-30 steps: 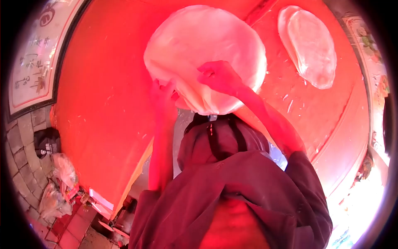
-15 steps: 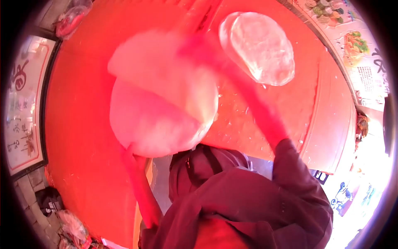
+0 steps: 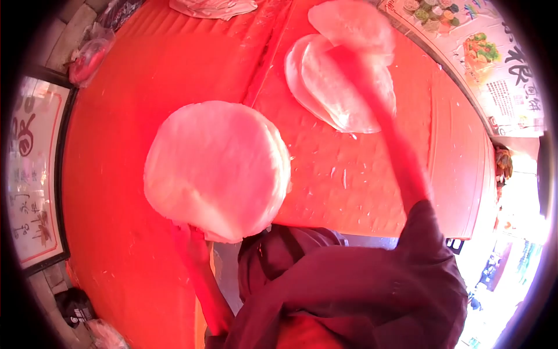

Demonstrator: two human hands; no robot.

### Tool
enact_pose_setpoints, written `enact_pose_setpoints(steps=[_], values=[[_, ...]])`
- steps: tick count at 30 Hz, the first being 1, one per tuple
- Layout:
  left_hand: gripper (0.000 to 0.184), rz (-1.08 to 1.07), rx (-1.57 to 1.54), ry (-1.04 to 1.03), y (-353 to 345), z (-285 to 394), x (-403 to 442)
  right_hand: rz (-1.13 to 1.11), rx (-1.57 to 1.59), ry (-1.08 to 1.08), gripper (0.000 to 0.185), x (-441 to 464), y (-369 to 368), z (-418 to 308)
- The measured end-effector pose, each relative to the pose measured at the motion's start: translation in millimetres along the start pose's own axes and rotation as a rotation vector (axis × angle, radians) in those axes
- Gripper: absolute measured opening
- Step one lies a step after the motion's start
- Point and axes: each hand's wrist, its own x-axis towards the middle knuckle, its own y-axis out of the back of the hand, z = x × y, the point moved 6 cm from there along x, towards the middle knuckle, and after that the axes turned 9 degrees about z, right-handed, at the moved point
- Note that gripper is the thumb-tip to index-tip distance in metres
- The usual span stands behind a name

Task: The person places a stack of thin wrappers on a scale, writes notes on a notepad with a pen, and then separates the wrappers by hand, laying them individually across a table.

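A round stack of thin pale flatbreads [image 3: 218, 163] lies on the red-covered table in front of me. At its near left edge is my left hand [image 3: 189, 241], touching the rim; its fingers are partly hidden and blurred. My right hand [image 3: 347, 58] is stretched out to the far right, smeared by motion, with a single flatbread [image 3: 354, 26] at its fingers. That sheet overlaps the far side of a second, smaller pile of flatbreads [image 3: 308, 81], whose pieces lie slightly offset.
The red table cover [image 3: 343, 186] has creases and scattered crumbs. A folded cloth [image 3: 212, 7] lies at the far edge. On the left stands a framed sign [image 3: 38, 168]; a printed poster [image 3: 488, 75] runs along the right. A dark bag [image 3: 75, 305] is at lower left.
My right hand has moved from over the large stack to the far right pile, taking one flatbread with it. The large stack shows a whole round top now.
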Motion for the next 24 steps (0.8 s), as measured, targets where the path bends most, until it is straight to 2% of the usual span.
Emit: enact_pose_setpoints(steps=[3, 5, 7, 11, 15, 17, 21, 24], values=[[0.054, 0.015, 0.035, -0.024, -23, -1, 8, -0.528, 0.493, 0.083, 0.034, -147, -41, -148], [0.054, 0.023, 0.049, -0.048, -35, 1, 12, -0.812, 0.646, 0.142, 0.034, -227, -50, -223], [0.054, 0.042, 0.063, -0.066, -36, 6, 11, -0.907, 0.68, 0.174, 0.035, -267, -65, -262], [0.054, 0.108, 0.06, -0.093, -17, 17, 4, -0.959, 0.702, 0.13, 0.036, -276, -82, -271], [0.054, 0.161, 0.061, -0.113, 5, 27, -3, -0.902, 0.719, 0.02, 0.038, -230, -74, -230], [0.054, 0.179, 0.059, -0.113, 15, 30, -5, -0.817, 0.701, -0.071, 0.04, -183, -63, -186], [0.053, 0.204, 0.045, -0.107, 28, 29, -11, -0.515, 0.583, -0.253, 0.043, -66, -13, -50], [0.053, 0.208, 0.036, -0.098, 26, 22, -11, -0.261, 0.357, -0.305, 0.045, 0, 40, 71]])
